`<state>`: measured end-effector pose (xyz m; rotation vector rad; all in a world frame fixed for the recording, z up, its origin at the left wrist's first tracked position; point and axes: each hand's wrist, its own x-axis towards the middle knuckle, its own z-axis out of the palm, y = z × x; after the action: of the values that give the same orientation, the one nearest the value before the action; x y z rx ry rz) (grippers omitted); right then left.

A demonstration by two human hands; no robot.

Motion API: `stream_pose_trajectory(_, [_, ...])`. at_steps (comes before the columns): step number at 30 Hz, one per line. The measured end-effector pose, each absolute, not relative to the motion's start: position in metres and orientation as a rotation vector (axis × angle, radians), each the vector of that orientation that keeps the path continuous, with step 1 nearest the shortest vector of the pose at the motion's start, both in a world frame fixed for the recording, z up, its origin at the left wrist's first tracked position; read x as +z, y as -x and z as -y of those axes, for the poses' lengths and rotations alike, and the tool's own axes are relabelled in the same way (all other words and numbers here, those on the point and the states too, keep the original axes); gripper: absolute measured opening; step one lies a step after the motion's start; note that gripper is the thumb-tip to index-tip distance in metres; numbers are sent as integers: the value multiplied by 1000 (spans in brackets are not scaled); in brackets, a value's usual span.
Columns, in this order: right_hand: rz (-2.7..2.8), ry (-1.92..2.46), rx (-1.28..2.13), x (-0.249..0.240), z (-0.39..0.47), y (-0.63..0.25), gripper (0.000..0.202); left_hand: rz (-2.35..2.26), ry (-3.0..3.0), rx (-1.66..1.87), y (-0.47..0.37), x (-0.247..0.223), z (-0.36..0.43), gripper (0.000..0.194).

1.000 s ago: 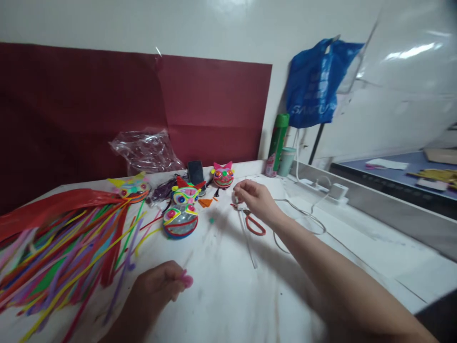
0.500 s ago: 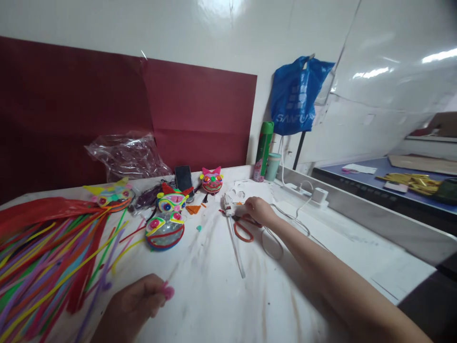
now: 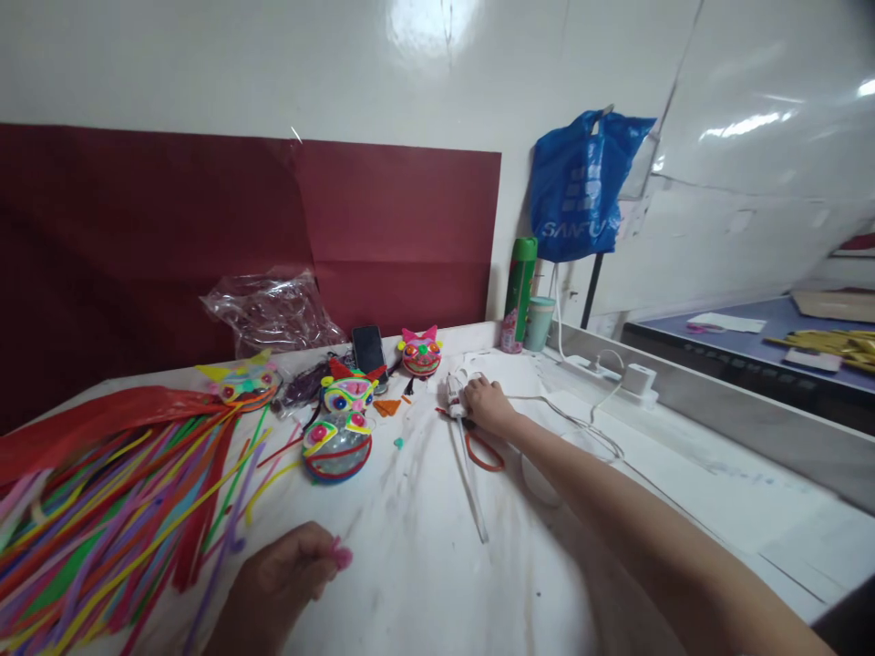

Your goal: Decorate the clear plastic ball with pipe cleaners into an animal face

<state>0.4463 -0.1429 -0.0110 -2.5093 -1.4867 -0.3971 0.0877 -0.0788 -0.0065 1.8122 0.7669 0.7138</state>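
The blue bag (image 3: pixel 581 187) reads "SANFU". Down-left of it on the counter (image 3: pixel 424 547), the right hand (image 3: pixel 487 405) has its grip closed on the glue gun (image 3: pixel 457 397); its clear stick (image 3: pixel 471 478) runs toward the viewer. The left hand (image 3: pixel 280 583) pinches a pink bit (image 3: pixel 340 554).

A craft workshop; a white worktable (image 3: pixel 424 565) carries a heap of multicoloured pipe cleaners (image 3: pixel 116 510), finished bright animal-face ornaments (image 3: pixel 338 437) and red-handled scissors (image 3: pixel 482 451). Dark red paper sheet (image 3: pixel 239 219) lines the wall.
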Motion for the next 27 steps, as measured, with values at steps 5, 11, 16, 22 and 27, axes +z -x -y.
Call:
stream_pose_trajectory(5, [1424, 2291, -433, 12, 160, -422, 20, -748, -1872, 805, -81, -4, 74, 20])
stream_pose_trajectory(11, [1401, 1819, 182, 26, 193, -343, 36, -723, -1712, 844, -78, 4, 62, 14])
stream_pose_trajectory(16, [1403, 1706, 546, 6, 217, -303, 44, -682, -1717, 874, -76, 3, 60, 9])
stream_pose_trajectory(22, [1324, 1850, 689, -1, 221, -299, 50, -649, -1761, 894, -75, 5, 64, 9])
stream_pose_trajectory(27, [1508, 1682, 640, 13, 219, -287, 32, -608, -1818, 915, -75, 6, 66, 8])
